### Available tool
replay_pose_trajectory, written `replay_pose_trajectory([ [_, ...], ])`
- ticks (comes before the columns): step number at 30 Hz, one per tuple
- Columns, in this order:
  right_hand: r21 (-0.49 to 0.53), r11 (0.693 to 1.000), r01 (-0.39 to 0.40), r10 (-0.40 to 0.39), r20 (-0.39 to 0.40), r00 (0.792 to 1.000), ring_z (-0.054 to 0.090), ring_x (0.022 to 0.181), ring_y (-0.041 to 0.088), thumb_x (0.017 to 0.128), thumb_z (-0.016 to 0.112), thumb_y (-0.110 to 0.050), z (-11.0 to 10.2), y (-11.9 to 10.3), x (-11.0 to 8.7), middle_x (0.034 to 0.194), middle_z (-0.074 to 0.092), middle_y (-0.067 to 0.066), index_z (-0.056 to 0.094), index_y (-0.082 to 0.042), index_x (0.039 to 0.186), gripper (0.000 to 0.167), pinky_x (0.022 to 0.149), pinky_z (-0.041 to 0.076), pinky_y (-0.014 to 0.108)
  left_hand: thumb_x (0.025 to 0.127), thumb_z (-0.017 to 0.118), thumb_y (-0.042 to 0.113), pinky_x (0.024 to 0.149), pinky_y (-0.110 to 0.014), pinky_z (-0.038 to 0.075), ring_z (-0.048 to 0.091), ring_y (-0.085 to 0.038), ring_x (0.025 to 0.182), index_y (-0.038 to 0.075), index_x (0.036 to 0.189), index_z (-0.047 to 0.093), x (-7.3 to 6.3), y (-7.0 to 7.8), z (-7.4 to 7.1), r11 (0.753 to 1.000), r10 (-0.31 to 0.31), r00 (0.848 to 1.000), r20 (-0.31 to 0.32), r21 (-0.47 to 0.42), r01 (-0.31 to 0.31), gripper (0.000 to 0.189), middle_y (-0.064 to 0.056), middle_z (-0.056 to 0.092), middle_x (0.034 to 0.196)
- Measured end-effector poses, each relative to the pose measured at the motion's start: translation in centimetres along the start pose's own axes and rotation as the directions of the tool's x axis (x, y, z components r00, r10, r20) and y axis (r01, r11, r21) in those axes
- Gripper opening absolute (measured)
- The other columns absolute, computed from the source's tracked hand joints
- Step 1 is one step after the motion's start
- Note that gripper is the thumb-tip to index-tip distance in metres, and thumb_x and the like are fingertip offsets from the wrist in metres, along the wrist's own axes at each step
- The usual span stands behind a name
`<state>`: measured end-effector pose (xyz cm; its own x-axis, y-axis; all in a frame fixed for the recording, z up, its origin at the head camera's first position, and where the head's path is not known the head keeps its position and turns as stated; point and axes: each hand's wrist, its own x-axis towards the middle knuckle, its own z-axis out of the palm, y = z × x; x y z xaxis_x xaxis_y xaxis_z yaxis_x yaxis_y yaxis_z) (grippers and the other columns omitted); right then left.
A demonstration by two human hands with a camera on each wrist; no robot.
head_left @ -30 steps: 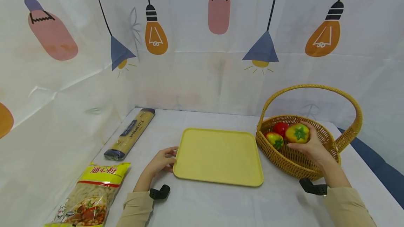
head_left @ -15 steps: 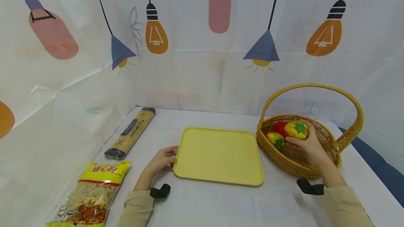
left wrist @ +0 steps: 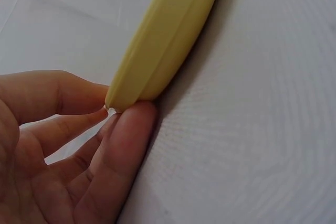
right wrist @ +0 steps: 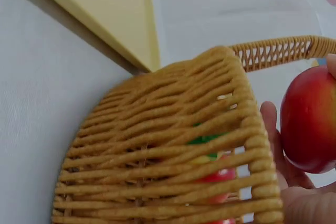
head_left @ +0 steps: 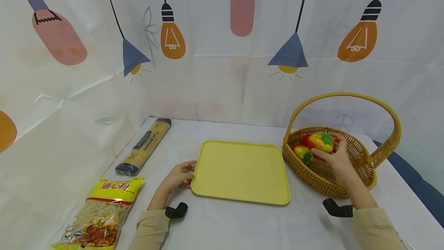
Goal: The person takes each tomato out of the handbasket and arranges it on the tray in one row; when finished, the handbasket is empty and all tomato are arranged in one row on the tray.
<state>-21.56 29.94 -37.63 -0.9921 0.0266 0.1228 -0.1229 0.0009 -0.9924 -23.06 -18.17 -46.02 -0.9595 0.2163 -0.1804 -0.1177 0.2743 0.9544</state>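
My right hand holds a red and yellow bell pepper with a green top, over the wicker basket. Seen from the right wrist, the pepper's red side shows between fingers and thumb, beyond the woven wall. A smaller red and yellow pepper lies at the basket's left side, and a round red thing is partly hidden behind the held pepper. My left hand pinches the left edge of a yellow tray; thumb and fingertips meet at its rim in the left wrist view.
A pack of spaghetti lies at the back left, with a yellow-topped bag of pasta in front of it. The basket's tall handle arches over its opening. A white printed cloth hangs behind the table.
My right hand has moved slightly left with the bell pepper, whose green top has turned to face right. The left hand and tray stay in place.
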Motion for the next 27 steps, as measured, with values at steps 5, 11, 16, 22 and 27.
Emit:
replay_pose_trajectory([
  [5,-0.029,0.999,-0.020,0.020,0.002,1.000,0.053,0.088,0.002,0.086,0.063,-0.006,0.8,-0.6,-0.2,0.120,0.020,0.008,0.006,-0.024,0.129,0.074,0.070,0.056,0.027,0.077,0.057,-0.003,0.055,-0.033,0.055,0.056,-0.017,0.069,-0.003,0.136,0.040,-0.1,0.1,0.0,1.000,0.002,1.000,-0.002,0.008,-0.002,0.062,-0.020,0.046,0.115],
  [11,-0.161,0.986,-0.037,0.037,-0.004,0.999,0.048,0.089,-0.001,0.086,0.063,-0.013,1.6,-0.9,-0.4,0.125,0.020,0.014,0.004,-0.019,0.133,0.076,0.072,0.053,0.019,0.077,0.057,-0.003,0.054,-0.034,0.055,0.056,-0.018,0.069,-0.003,0.137,0.039,-0.1,0.0,0.1,1.000,0.002,1.000,-0.007,0.015,-0.002,0.062,-0.020,0.046,0.115],
  [16,-0.292,0.955,-0.057,0.063,0.010,0.998,0.041,0.098,0.003,0.088,0.061,-0.021,2.3,-0.9,-0.6,0.135,0.013,0.019,0.000,-0.016,0.138,0.079,0.075,0.043,0.008,0.077,0.057,-0.004,0.054,-0.034,0.055,0.056,-0.017,0.068,-0.002,0.136,0.040,-0.1,0.1,0.1,1.000,-0.003,1.000,-0.013,0.011,0.003,0.062,-0.020,0.047,0.116],
  [22,-0.302,0.951,-0.073,0.087,0.031,0.996,0.035,0.113,0.024,0.088,0.062,-0.022,3.4,-1.2,-0.7,0.139,0.008,0.017,0.002,-0.020,0.137,0.077,0.077,0.039,0.005,0.076,0.057,-0.003,0.054,-0.034,0.055,0.056,-0.017,0.067,-0.003,0.137,0.039,-0.3,0.2,0.1,1.000,0.008,1.000,-0.004,0.009,-0.008,0.063,-0.020,0.046,0.115],
  [27,-0.297,0.953,-0.055,0.073,0.049,0.996,0.036,0.113,0.027,0.088,0.062,-0.020,4.3,-1.2,-0.6,0.137,0.010,0.017,0.003,-0.017,0.137,0.077,0.077,0.042,0.006,0.077,0.057,-0.003,0.054,-0.034,0.055,0.056,-0.017,0.068,-0.003,0.137,0.039,-0.3,0.1,0.0,1.000,0.006,1.000,-0.002,0.009,-0.006,0.063,-0.020,0.047,0.115],
])
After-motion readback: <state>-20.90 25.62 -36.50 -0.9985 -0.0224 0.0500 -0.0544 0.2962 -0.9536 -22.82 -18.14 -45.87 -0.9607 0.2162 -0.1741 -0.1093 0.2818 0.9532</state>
